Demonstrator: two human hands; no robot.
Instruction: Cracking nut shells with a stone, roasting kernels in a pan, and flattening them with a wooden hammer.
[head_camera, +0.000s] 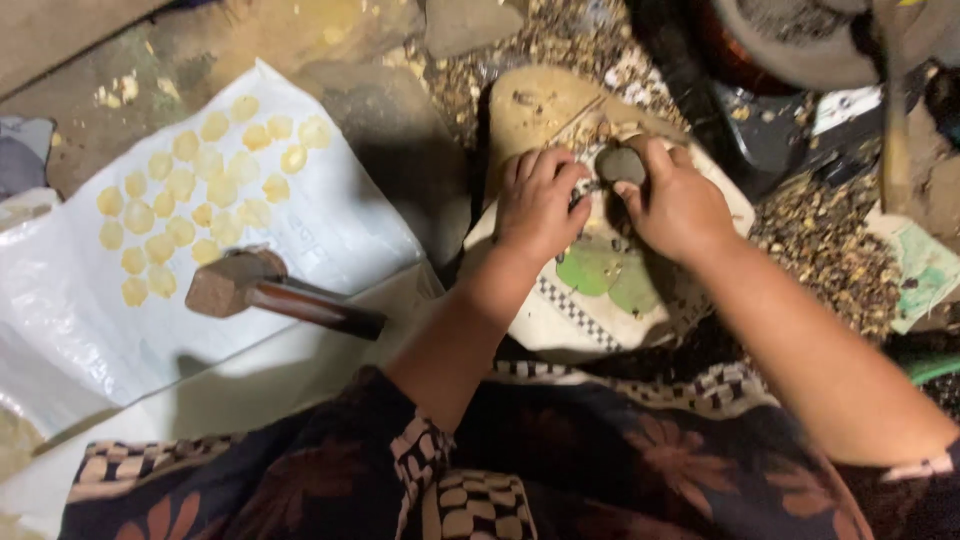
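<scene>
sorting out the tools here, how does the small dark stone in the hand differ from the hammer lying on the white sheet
The small dark grey rounded stone is pinched in the right hand, while the rusty brown-headed hammer with a dark handle lies free on the white plastic sheet, touched by neither hand. The stone is a smooth, handleless lump; the hammer has a blocky head on a long shaft. The stone looks much smaller. Both look hard and heavy.

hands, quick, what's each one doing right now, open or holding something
Left hand: curled shut, fingers down on the block; cannot tell if it holds anything.
Right hand: closed on a dark stone.
</scene>
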